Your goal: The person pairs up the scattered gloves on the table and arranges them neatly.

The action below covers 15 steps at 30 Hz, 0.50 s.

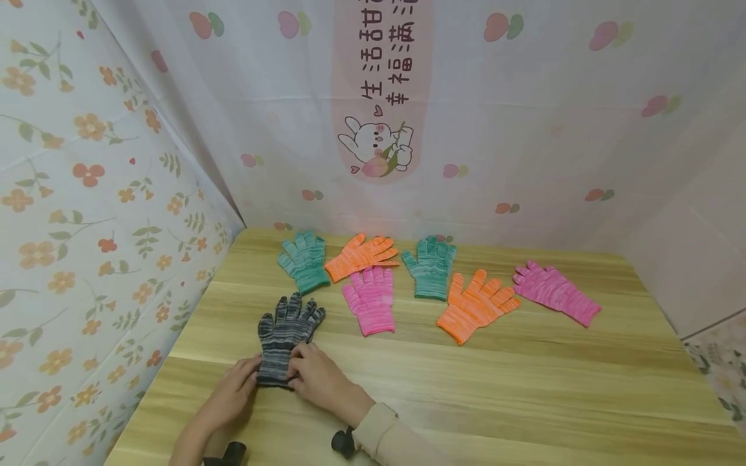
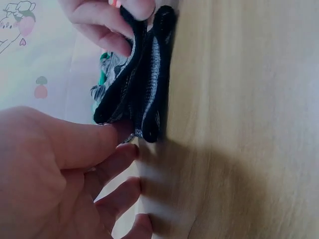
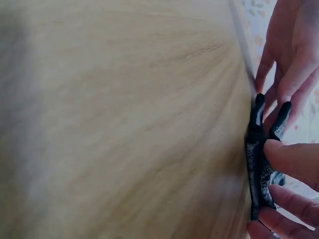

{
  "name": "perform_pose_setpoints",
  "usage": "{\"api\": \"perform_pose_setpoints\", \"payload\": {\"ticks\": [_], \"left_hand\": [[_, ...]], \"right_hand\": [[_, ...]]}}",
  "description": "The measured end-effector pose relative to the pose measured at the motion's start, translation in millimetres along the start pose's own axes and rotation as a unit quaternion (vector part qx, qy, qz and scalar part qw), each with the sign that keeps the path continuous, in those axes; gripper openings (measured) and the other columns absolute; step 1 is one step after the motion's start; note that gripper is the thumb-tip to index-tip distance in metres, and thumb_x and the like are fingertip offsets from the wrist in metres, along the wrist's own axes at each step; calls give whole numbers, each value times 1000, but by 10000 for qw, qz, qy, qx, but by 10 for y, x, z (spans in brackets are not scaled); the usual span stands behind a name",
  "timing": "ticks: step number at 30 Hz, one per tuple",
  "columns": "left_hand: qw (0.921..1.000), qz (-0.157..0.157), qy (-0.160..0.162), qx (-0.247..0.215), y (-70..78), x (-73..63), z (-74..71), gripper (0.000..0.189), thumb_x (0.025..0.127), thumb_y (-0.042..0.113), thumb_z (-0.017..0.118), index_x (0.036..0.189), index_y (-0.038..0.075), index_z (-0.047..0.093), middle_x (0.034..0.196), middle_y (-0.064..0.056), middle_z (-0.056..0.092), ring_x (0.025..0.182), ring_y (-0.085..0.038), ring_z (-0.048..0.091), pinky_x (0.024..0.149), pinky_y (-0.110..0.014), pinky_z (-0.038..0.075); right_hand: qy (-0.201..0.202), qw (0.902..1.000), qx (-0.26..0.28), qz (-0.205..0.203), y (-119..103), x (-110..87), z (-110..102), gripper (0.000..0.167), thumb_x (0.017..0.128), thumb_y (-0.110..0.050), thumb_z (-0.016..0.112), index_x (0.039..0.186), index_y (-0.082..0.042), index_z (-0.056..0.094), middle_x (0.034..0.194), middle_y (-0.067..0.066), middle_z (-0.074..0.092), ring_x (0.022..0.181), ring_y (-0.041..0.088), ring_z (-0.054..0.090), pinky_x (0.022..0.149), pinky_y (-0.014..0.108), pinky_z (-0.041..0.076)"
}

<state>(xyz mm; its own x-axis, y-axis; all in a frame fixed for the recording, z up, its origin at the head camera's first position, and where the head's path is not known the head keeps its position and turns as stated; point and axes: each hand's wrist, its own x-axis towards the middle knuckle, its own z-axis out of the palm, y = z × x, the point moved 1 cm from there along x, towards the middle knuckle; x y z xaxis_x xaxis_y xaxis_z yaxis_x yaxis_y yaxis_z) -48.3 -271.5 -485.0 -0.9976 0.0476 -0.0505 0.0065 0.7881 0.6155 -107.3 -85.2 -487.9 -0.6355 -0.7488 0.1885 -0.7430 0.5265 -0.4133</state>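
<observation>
A black-and-grey striped knit glove [image 1: 281, 336] lies on the table with its fingers pointing away from me. My left hand [image 1: 234, 390] pinches the left side of its cuff. At the cuff's right side, my right hand [image 1: 324, 380] grips the knit between thumb and fingers. In the left wrist view the dark cuff [image 2: 155, 74] gapes, its upper and lower layers apart. The right wrist view shows the right thumb [image 3: 294, 162] on the cuff's upper layer; part of that hand is out of frame.
Beyond lie a green glove [image 1: 304, 262], an orange glove [image 1: 361, 255] and a pink glove [image 1: 373, 301]. Further right are another green glove [image 1: 431, 268], orange glove [image 1: 476, 304] and pink glove [image 1: 556, 294]. A patterned curtain [image 1: 495, 129] hangs behind the wooden table [image 1: 524, 401].
</observation>
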Motion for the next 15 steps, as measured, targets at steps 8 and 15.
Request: {"api": "perform_pose_setpoints", "payload": {"ticks": [8,15], "left_hand": [[9999,92,-28,-92,0,20,-37,35,91,-3,46,125,-8,52,125,-24,53,115,-44,47,95,-58,38],[9993,50,-255,-276,-7,21,-76,35,91,-4,45,125,-10,51,123,-23,54,116,-42,48,97,-56,38]], "right_hand": [[-122,9999,15,40,-64,14,-29,8,84,-29,68,82,-21,71,107,-1,56,96,10,48,81,17,44],[-278,9990,-302,160,-109,26,9,17,86,-38,63,81,-25,74,106,-3,57,95,10,47,82,18,43]]}}
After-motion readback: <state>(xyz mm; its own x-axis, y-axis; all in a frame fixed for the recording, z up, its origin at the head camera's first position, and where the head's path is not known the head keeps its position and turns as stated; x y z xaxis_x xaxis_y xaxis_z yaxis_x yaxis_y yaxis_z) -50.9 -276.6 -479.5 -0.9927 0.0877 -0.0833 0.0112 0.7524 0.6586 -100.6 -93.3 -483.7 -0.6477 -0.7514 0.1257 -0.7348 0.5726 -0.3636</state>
